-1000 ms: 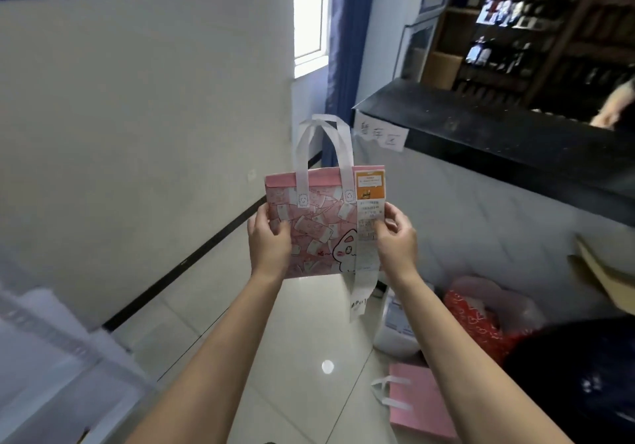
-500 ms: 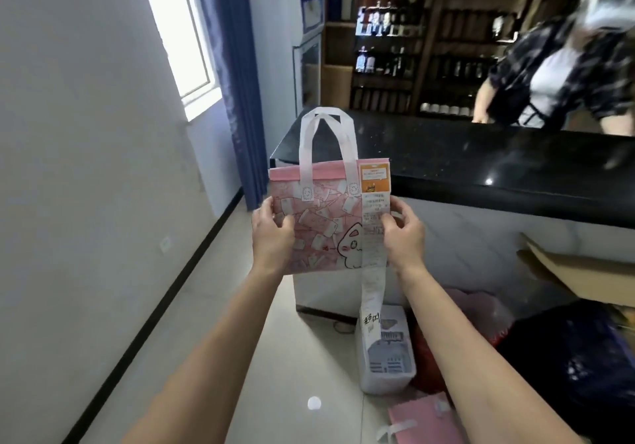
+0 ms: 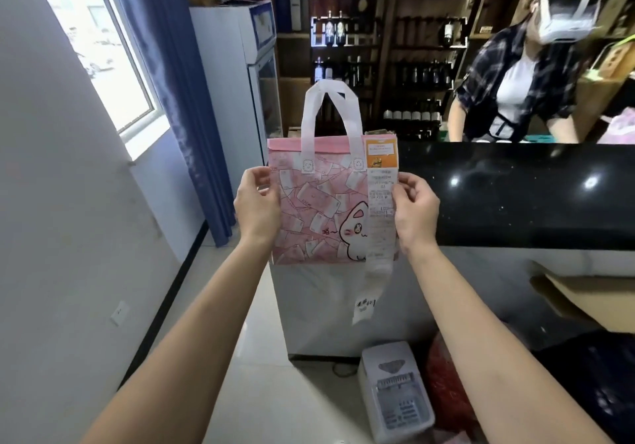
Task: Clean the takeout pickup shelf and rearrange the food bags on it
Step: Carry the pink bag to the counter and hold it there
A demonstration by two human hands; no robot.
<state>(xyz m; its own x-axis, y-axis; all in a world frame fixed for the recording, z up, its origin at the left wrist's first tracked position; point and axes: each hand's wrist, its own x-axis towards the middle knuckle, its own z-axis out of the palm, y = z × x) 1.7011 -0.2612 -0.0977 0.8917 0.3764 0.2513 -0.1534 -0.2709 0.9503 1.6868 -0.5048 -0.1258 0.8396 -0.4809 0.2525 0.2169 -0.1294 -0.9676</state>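
Note:
I hold a pink takeout bag (image 3: pixel 319 210) with a cartoon print and white handles up in front of me, at chest height, before a black counter (image 3: pixel 515 196). My left hand (image 3: pixel 256 208) grips the bag's left edge. My right hand (image 3: pixel 415 211) grips its right edge, thumb on the long white receipt (image 3: pixel 379 223) that hangs from an orange tag at the bag's top and trails below the bag.
A person in a plaid shirt stands behind the counter (image 3: pixel 508 75) at the right. A white fridge (image 3: pixel 237 75) and dark bottle shelves (image 3: pixel 388 65) stand behind. On the floor lie a white box (image 3: pixel 395 395), a red bag (image 3: pixel 443 385), a dark bag (image 3: pixel 591 375); cardboard (image 3: pixel 584 292) juts right.
My view has swung right and up from the white wall toward the counter and the person behind it. Both hands keep the same hold on the pink bag.

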